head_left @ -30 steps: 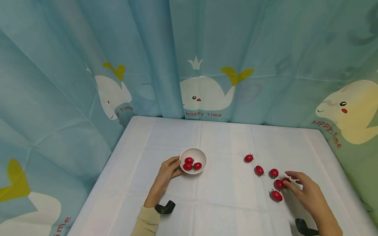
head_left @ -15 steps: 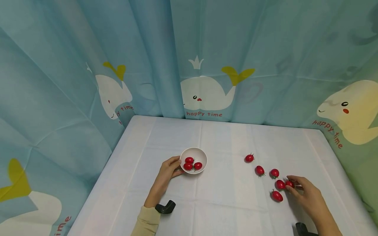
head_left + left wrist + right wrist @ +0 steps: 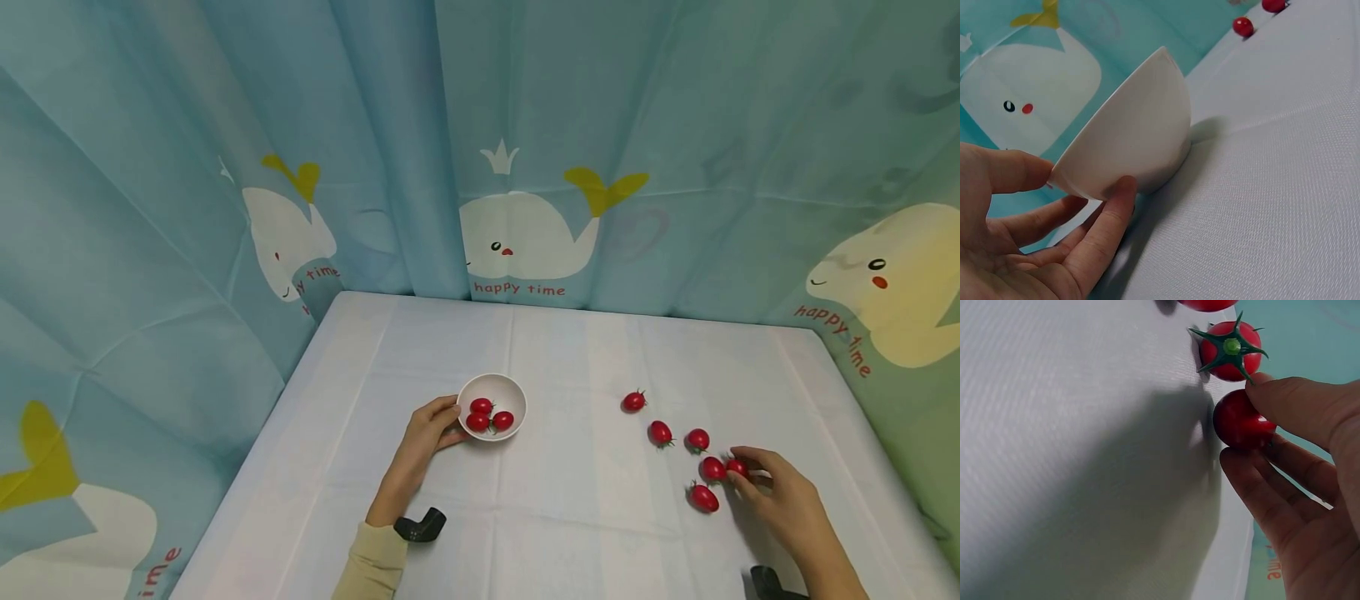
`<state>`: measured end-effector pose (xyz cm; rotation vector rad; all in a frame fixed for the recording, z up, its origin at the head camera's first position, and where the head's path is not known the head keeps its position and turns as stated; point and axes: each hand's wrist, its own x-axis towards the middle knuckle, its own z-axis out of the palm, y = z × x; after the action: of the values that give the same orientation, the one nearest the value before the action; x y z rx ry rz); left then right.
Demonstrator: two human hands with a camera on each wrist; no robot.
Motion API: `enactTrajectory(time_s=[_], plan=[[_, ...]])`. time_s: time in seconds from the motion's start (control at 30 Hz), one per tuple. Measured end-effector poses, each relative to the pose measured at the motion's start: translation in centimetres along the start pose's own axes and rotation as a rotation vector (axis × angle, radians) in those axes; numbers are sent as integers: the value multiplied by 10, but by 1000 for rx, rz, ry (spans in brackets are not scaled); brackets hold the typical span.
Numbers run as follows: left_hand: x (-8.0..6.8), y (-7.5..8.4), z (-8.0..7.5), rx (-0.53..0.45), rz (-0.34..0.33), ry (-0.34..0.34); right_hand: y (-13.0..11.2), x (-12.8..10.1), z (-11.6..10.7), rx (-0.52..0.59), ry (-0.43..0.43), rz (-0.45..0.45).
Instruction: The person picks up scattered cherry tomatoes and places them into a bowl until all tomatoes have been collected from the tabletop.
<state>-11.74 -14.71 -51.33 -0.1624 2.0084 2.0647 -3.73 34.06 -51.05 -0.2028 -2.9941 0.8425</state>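
My left hand point(image 3: 422, 437) holds a small white bowl point(image 3: 1135, 125) at its left side, thumb at the rim and fingers against the outer wall. Three red cherry tomatoes point(image 3: 477, 422) lie inside the bowl. At the right of the table, my right hand point(image 3: 783, 498) pinches one cherry tomato point(image 3: 1241, 422) between thumb and fingertips, low over the cloth. Just left of it lies another tomato point(image 3: 712, 469), its green star-shaped stalk turned to the camera in the right wrist view.
More loose tomatoes lie nearby: one in front point(image 3: 703, 498), one behind point(image 3: 697, 440), and two farther left, a nearer one point(image 3: 660, 433) and a farther one point(image 3: 633, 402). A white cloth point(image 3: 570, 517) covers the table. Blue-green whale-print curtains point(image 3: 390, 125) hang behind and beside it.
My right thumb and fingers have come together on the tomato, which has shifted slightly to the right. The left hand and bowl stay in place.
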Motion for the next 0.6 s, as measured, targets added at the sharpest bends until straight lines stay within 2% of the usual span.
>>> enactTrajectory(time_s=[0.6], plan=[[1,-1,1,1,-7,8,-24,6,-13,0,46,-69]])
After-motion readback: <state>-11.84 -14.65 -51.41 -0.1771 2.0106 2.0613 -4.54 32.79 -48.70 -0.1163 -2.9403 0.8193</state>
